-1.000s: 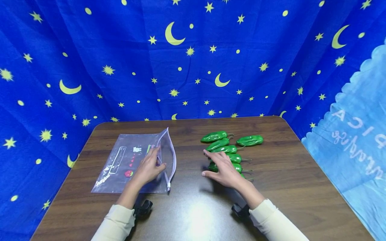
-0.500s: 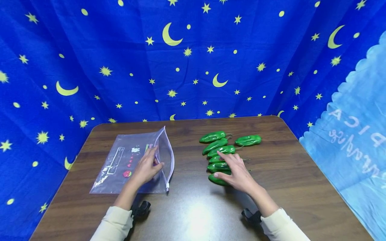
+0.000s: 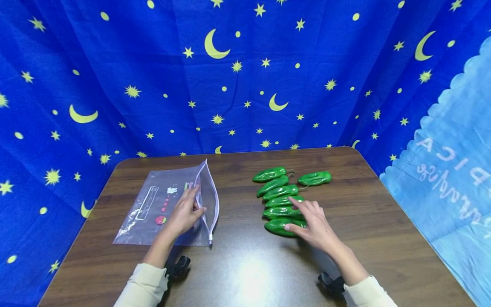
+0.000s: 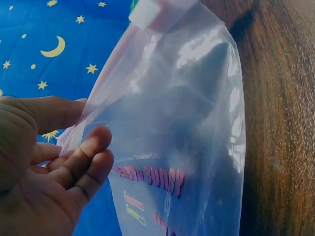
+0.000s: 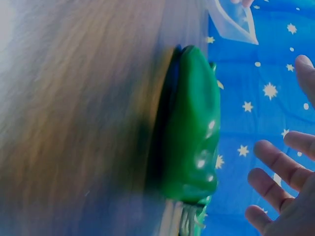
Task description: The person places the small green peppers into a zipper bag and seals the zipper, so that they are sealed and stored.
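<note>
A clear zip bag (image 3: 134,232) with printed pictures lies at the left of the table in the head view, its zip mouth gaping toward the right. My left hand (image 3: 184,215) pinches one lip of that mouth between thumb and fingers, as the left wrist view shows on the bag (image 4: 197,98). Glossy green peppers, several in a column, lie right of the middle. Over the stem end of the nearest pepper (image 3: 278,227) hovers my right hand (image 3: 314,224), fingers spread. The right wrist view shows a gap between that hand (image 5: 290,191) and a pepper (image 5: 192,132).
One pepper (image 3: 314,178) lies apart, right of the column. A blue curtain (image 3: 245,76) with moons and stars rises behind the brown wooden table (image 3: 383,238). Light blue cloth (image 3: 460,179) hangs at the right.
My right hand has moved right and toward me, over the peppers to their stem ends, uncovering the nearer ones. My left hand stays on the bag's lip.
</note>
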`<action>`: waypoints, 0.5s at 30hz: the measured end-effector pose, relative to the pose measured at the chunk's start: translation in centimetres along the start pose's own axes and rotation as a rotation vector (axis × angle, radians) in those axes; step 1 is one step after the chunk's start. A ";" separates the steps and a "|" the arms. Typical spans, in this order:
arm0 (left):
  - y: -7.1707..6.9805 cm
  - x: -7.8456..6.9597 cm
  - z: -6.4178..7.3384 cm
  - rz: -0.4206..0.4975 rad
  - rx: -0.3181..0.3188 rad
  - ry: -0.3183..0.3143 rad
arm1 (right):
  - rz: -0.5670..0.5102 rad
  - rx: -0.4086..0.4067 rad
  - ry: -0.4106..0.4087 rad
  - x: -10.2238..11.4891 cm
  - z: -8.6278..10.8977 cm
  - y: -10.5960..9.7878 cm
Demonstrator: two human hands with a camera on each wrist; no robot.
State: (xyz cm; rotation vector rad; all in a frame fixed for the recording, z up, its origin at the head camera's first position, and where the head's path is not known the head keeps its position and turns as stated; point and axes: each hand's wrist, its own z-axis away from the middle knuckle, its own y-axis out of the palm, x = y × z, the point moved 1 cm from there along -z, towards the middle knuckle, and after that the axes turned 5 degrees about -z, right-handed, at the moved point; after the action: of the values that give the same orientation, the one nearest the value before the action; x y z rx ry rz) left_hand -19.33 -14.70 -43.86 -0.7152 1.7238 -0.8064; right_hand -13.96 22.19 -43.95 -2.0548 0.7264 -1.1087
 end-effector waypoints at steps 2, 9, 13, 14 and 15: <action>-0.1 0.0 0.0 0.008 -0.008 0.003 | 0.022 0.000 0.002 -0.2 0.3 -0.1; -0.2 0.1 0.0 0.041 -0.014 -0.007 | 0.068 0.036 0.020 -0.8 1.3 -0.2; -0.2 0.1 0.0 0.054 -0.018 -0.014 | 0.085 0.054 0.030 -1.1 1.7 -0.2; -0.2 0.1 0.0 0.056 -0.020 -0.014 | 0.088 0.058 0.034 -1.2 1.8 -0.1; -0.2 0.1 0.0 0.059 -0.021 -0.014 | 0.093 0.058 0.036 -1.2 1.9 -0.1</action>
State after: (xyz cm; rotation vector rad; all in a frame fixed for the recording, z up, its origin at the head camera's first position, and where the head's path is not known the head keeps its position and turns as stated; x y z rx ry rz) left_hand -19.32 -14.89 -43.74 -0.6798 1.7347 -0.7419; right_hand -12.87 23.75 -45.22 -1.9369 0.7898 -1.1044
